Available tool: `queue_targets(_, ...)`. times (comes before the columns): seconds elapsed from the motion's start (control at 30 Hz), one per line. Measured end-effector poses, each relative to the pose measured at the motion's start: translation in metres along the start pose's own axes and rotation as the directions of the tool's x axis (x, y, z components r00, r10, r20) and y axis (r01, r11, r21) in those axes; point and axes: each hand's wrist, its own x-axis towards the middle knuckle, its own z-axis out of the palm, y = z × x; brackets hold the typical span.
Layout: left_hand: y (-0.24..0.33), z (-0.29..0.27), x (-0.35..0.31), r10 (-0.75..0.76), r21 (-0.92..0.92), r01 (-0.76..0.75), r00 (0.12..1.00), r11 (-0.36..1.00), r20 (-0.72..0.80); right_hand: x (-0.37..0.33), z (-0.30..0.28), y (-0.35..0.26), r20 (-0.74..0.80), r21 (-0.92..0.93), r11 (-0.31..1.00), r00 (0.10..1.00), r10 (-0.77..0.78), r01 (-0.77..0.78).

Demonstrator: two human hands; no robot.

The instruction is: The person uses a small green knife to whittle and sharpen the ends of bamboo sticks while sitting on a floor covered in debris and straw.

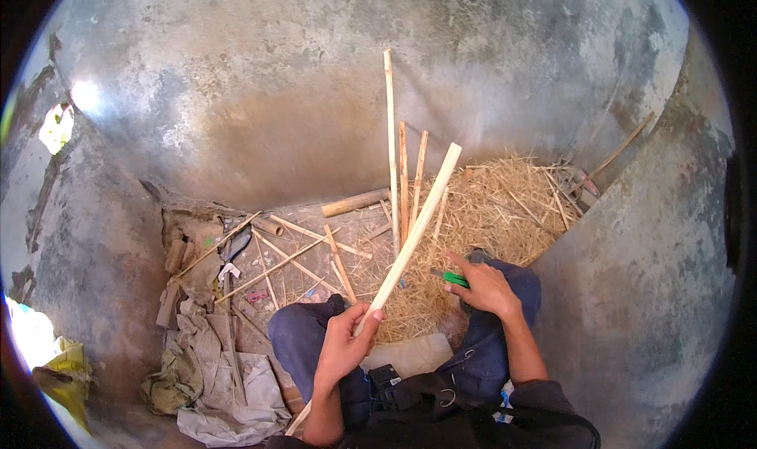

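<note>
My left hand [348,340] is closed round a long, pale split strip of bamboo [418,227]. The strip slants from beside my left forearm up and away to the right. In my right hand [487,288] is a green-handled utility knife [455,279], its short blade pointing left toward the strip. Blade and strip are apart. Beyond the strip, a tall thin pole [390,134] and two shorter brown sticks [404,173] lean against the far wall. A heap of pale shavings [497,204] lies past my right hand.
A concrete wall [260,78] rises at the back, with others on both sides. Loose sticks [284,266] lie crossed on the floor at left, near a bamboo tube [355,203]. Crumpled sacking [229,386] lies beside my left knee. A pale block [414,354] sits between my legs.
</note>
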Motion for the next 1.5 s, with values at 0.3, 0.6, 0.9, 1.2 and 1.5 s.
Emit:
queue_targets(0.3,0.011,0.009,-0.003,0.002,0.04,-0.003,1.0,0.999,0.017,-0.001,-0.012,-0.015,-0.436,0.347,0.926,0.9,0.016,0.151)
queue_targets(0.6,0.026,0.027,0.002,0.167,0.197,-0.162,0.986,0.967,-0.012,-0.023,-0.007,-0.055,-0.522,0.142,0.81,0.739,-0.426,0.568)
queue_targets(0.9,0.032,0.039,0.001,0.246,0.266,-0.217,0.966,0.939,-0.079,-0.026,0.011,-0.077,-0.521,0.089,0.801,0.713,-0.469,0.592)
queue_targets(1.2,0.023,0.041,-0.003,0.233,0.311,-0.17,0.957,0.935,-0.176,-0.021,0.008,-0.076,-0.521,-0.021,0.783,0.661,-0.539,0.622)
queue_targets(1.5,0.001,0.029,-0.027,0.125,0.336,-0.061,0.977,0.94,-0.174,0.031,-0.023,-0.017,-0.693,0.099,0.943,0.702,-0.164,0.319)
